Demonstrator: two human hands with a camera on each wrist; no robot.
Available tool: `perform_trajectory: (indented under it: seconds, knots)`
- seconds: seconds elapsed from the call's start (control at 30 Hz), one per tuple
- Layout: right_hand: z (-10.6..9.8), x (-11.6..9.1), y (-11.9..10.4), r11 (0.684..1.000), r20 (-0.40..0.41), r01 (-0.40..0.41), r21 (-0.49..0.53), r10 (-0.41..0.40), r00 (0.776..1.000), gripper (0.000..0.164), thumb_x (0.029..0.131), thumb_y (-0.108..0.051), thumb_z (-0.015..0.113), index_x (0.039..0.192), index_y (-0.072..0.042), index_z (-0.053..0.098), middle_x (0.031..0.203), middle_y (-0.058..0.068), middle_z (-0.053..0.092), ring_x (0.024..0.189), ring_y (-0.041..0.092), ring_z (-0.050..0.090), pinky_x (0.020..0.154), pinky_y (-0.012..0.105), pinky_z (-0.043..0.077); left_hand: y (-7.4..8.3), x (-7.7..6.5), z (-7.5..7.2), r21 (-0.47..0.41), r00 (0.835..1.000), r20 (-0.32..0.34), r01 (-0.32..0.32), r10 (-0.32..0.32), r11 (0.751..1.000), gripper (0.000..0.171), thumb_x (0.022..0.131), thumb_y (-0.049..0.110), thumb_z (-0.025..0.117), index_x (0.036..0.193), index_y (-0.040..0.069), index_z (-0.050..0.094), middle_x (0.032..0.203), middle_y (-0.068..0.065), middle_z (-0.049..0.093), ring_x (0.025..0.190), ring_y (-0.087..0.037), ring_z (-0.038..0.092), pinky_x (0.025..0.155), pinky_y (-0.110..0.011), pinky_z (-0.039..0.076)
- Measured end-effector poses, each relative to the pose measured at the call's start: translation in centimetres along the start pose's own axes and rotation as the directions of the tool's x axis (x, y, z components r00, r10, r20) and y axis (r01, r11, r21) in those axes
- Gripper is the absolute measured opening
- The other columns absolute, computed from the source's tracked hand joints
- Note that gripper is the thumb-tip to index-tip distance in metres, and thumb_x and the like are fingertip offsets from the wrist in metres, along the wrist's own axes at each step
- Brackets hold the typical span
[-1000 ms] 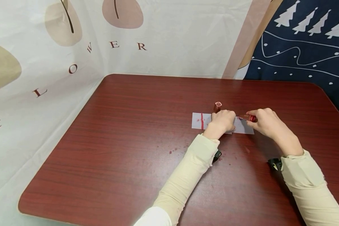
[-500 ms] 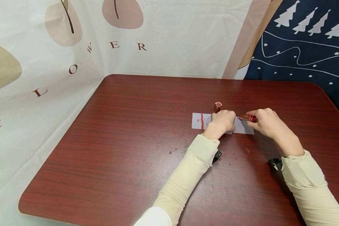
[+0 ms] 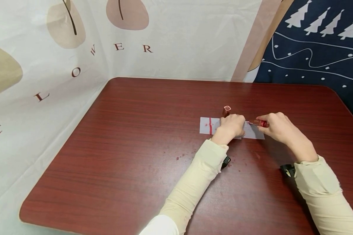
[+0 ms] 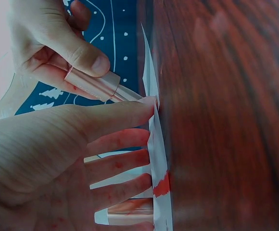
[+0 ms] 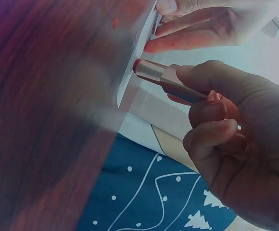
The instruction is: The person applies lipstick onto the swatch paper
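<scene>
My right hand (image 3: pixel 277 128) pinches a lipstick (image 5: pixel 178 85) with a shiny rose-gold base between thumb and fingers. Its red tip meets the white paper (image 5: pixel 129 79) in the right wrist view. My left hand (image 3: pixel 232 125) presses that paper to the table, fingers spread and fairly straight in the left wrist view. In the head view, paper shows on both sides of that hand; a red stripe (image 3: pixel 210 126) crosses the left part. Just behind the left hand stands a rose-gold lipstick cap (image 3: pixel 226 112), upright. The left hand hides the middle of the paper.
The brown wood-grain table (image 3: pixel 129 147) carries small red specks (image 3: pixel 177 158) in front of the paper. A pale printed cloth (image 3: pixel 188 39) hangs behind and to the left, a dark blue tree-patterned cloth (image 3: pixel 317 58) at the back right.
The right hand and the lipstick have shifted very slightly to the right. The left hand, paper and cap stay where they were.
</scene>
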State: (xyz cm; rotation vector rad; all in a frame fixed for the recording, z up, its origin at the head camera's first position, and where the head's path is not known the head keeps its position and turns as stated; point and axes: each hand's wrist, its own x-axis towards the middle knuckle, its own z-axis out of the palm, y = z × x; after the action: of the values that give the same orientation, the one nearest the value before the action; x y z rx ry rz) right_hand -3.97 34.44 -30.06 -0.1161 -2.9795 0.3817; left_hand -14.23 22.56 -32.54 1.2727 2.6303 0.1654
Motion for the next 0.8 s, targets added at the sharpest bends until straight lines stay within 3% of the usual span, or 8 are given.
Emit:
perform_trajectory:
  seconds: [0.17, 0.37, 0.8]
  knots:
    - [-0.1, -0.1, 0.2, 1.0, 0.002, -0.002, 0.024, 0.002, 1.0, 0.028, 0.078, -0.002, 0.067, 0.103, 0.011, 0.064, 0.065, 0.007, 0.06, 0.052, 0.016, 0.046, 0.045, 0.028, 0.037, -0.1, 0.0, 0.0, 0.0, 1.0, -0.004, -0.007, 0.007, 1.0, 0.016, 0.082, 0.035, 0.07, 0.094, 0.025, 0.066, 0.104, 0.008, 0.063, 0.092, -0.011, 0.056, 0.076, -0.038, 0.04]
    - [-0.3, -0.4, 0.5, 0.992, 0.061, -0.045, 0.117, 0.038, 0.997, 0.031, 0.082, -0.002, 0.065, 0.109, 0.013, 0.061, 0.062, 0.005, 0.057, 0.039, 0.013, 0.048, 0.039, 0.026, 0.043, -0.1, 0.0, 0.0, -0.001, 1.0, -0.004, -0.008, 0.008, 1.0, 0.017, 0.082, 0.035, 0.07, 0.095, 0.025, 0.066, 0.104, 0.008, 0.063, 0.092, -0.011, 0.055, 0.075, -0.037, 0.04]
    - [-0.5, -0.5, 1.3, 0.985, 0.069, -0.042, 0.166, 0.031, 0.997, 0.029, 0.081, -0.002, 0.067, 0.106, 0.01, 0.063, 0.059, 0.003, 0.055, 0.039, 0.016, 0.048, 0.039, 0.027, 0.041, -0.2, 0.1, 0.1, -0.001, 1.0, -0.017, -0.006, 0.006, 1.0, 0.023, 0.081, 0.037, 0.071, 0.1, 0.025, 0.066, 0.109, 0.008, 0.062, 0.095, -0.012, 0.055, 0.077, -0.037, 0.039]
